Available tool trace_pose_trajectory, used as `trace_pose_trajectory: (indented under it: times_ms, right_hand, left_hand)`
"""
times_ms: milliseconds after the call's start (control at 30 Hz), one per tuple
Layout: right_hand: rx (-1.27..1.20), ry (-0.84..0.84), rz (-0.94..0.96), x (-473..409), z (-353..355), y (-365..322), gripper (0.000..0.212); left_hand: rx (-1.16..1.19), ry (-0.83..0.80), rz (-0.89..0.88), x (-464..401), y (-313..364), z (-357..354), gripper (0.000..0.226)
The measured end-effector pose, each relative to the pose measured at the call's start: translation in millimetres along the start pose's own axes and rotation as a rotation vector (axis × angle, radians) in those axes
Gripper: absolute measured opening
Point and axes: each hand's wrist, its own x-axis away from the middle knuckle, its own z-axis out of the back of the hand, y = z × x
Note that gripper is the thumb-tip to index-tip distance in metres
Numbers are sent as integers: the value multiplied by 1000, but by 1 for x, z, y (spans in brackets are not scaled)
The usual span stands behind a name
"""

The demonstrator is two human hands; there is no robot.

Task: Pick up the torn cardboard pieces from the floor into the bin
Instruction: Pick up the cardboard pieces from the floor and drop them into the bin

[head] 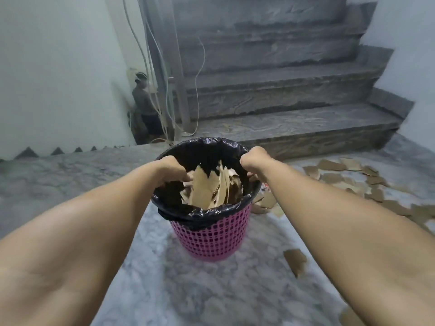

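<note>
A pink lattice bin (211, 238) with a black liner stands on the grey marble floor in front of me. Several torn brown cardboard pieces (207, 189) stand upright inside it. My left hand (173, 167) reaches in over the left rim, its fingers curled onto the top of those pieces. My right hand (255, 161) is closed over the right rim and the liner. More torn pieces (374, 184) lie scattered on the floor to the right of the bin. One loose piece (295, 261) lies near my right forearm.
Dark stone stairs (282, 109) rise just behind the bin. White cables (162, 90) hang beside a grey post at the stair's left. White walls close in on the left and the far right. A small dark figure (141, 100) stands in the left corner.
</note>
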Motion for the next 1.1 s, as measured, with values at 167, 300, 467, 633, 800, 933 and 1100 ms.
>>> trace_pose_trajectory:
  times_ms: [167,300,467,633,800,933,1100]
  right_hand:
    - [-167,-34,-68,-5,27,17,26]
    - [-98,-11,-39,14,62,30,10]
    - [-14,-12,-120,62,113,52,7]
    - [-25,32,-229,106,156,92,13]
    - [-38,58,-366,144,184,167,12]
    - [-54,106,-451,176,194,240,22]
    - [-42,133,-569,214,194,338,21]
  left_hand:
    - [-23,19,-89,0,6,-7,31]
    - [-7,5,-158,14,33,-19,21]
    - [-2,-87,-255,52,81,-40,25]
    - [-105,-178,-415,91,120,-71,27]
    - [-211,-310,-473,113,137,-125,30]
    - [-314,-363,-509,123,138,-185,33]
    - [-439,-490,-560,136,132,-282,33]
